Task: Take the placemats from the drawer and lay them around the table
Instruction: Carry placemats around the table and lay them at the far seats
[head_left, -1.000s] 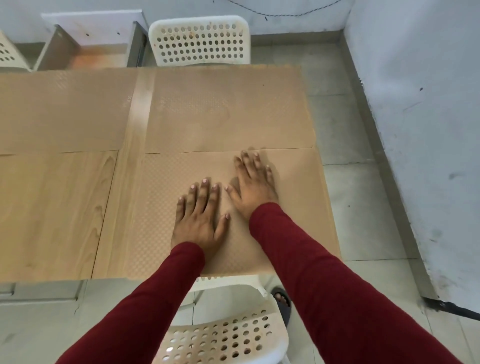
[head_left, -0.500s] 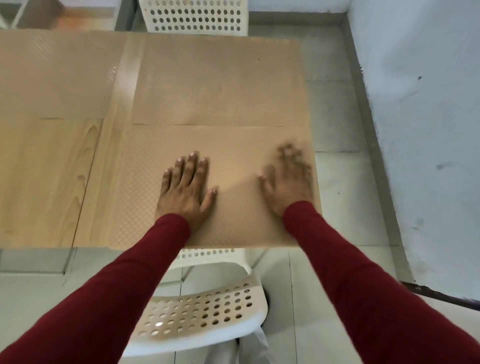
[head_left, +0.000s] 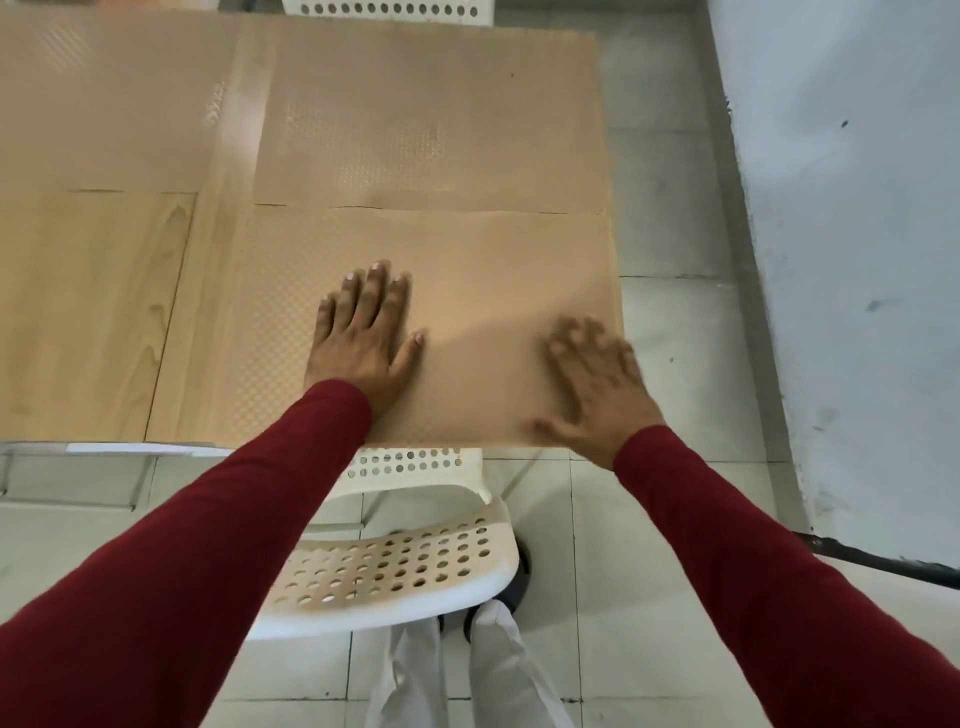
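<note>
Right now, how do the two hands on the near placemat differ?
The left hand lies near the middle of the near placemat and looks sharp; the right hand sits at its near right corner, motion-blurred. The left wrist is over the mat, the right wrist past the table edge. Both lie flat, fingers spread.

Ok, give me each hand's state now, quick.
Left hand: open, flat on the near placemat.
Right hand: open, fingers spread on the same placemat's right corner; blurred.

Left hand (head_left: 363, 338) lies flat, fingers spread, at frame centre on the near placemat (head_left: 467, 291). Right hand (head_left: 592, 384), blurred, lies at its lower right corner. A white chair (head_left: 395, 577) stands below the table (head_left: 88, 312).
</note>
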